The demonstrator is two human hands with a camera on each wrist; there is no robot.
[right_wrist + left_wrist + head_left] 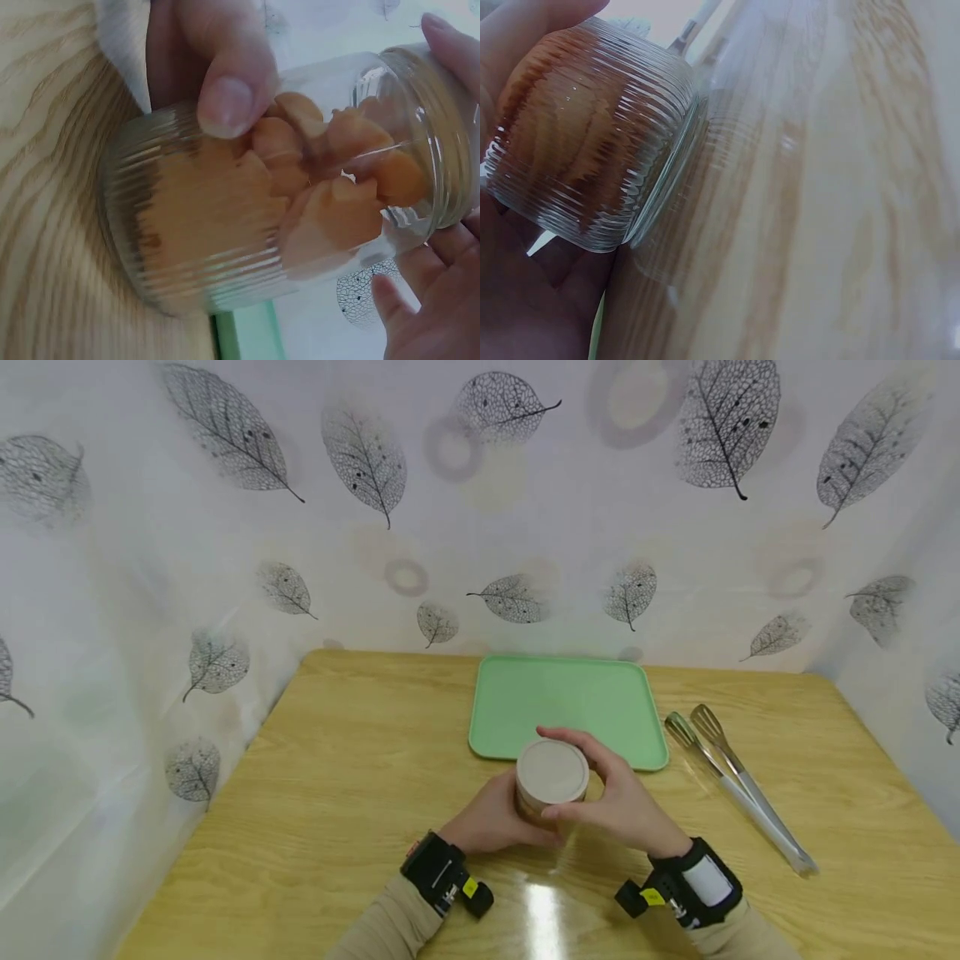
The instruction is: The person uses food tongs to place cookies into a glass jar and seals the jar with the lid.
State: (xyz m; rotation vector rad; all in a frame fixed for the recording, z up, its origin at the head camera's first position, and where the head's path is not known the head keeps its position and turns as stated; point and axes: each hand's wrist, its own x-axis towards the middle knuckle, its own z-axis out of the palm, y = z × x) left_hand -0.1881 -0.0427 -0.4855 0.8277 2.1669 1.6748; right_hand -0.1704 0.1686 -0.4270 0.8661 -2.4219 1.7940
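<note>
A ribbed glass jar [124,202] with a pale round lid [552,770] stands at the table's front middle. Orange-brown, cookie-like pieces [337,217] show through its glass. My left hand [491,817] grips the lower body of the jar, its thumb across the near side. From the other side my right hand [628,802] holds the lid, fingers and thumb spread round its rim. The jar's ribbed base is close over the wooden tabletop in the left wrist view.
Behind the jar lies a light green tray [555,702] with a raised rim. Metal tongs [797,858] with slotted heads rest on the wooden table [352,735] to the right. A leaf-patterned curtain [450,535] hangs along the back and sides.
</note>
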